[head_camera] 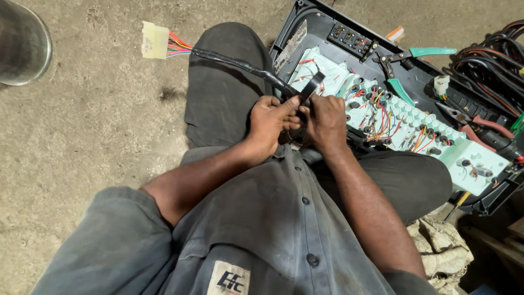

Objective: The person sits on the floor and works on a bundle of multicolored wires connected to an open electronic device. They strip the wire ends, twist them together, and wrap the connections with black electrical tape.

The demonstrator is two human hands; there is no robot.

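The fingers of both hands are closing together on a strip of black tape [312,87] and on the black-wrapped wire harness [240,64] just below it. The left hand [268,121] is pinching the bundle with thumb and forefinger, and the right hand [326,121] is curling in beside it, fingertips touching the same spot; what lies inside the right palm is hidden. The harness is running up and left over the person's knee to a cream plastic connector [154,40] lying on the concrete floor [98,125].

The step in hand is probably taping the loom where it is leaving the cluster, with the free end of tape standing up above the thumbs. The next move is likely calling for tension on that strip while it is being laid round the bundle, with both hands close together.

Just beside the hands, the back of an instrument cluster [475,164] is resting against the right leg, its coloured wires [382,117] crowding the working space. 1 pair of green-handled pliers [420,54] and 1 red-handled pair [480,128] are lying on it, near a coil of black cables [494,54]. A metal container [22,43] is standing well apart at the upper left.
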